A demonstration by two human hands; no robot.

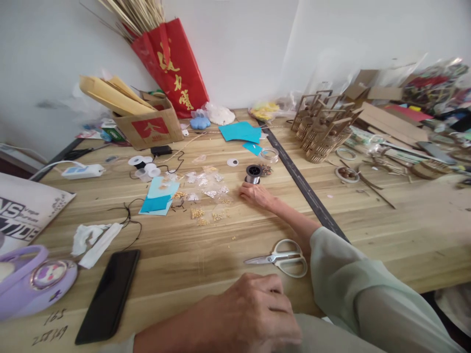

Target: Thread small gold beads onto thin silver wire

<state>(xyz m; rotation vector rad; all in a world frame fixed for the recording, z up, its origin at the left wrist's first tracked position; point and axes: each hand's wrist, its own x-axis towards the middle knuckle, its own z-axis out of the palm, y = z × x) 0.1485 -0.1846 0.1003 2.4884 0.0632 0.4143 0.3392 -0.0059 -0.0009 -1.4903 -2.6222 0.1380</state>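
My right hand (257, 195) reaches across the table. Its fingers are curled together, right in front of a black spool of silvery wire (253, 177); whatever lies under the fingertips is hidden. Close to me at the bottom, my left hand (253, 311) is closed with bent fingers, and I cannot make out what is inside it. Between the two hands lies a pair of scissors (285, 257) with pale handles, its blades pointing left. Small bags of gold and silver beads (206, 189) are spread left of my right hand, with a few loose gold bits (231, 241) nearer me.
A black phone (108, 296) and a lilac bag-shaped item (37, 284) lie at the left. Blue paper pieces (158, 197) rest beyond them. Small wooden basket-like pieces (318, 130) stand at the back right, past a dark strip (301, 181). A cardboard box (150, 125) sits at the back left.
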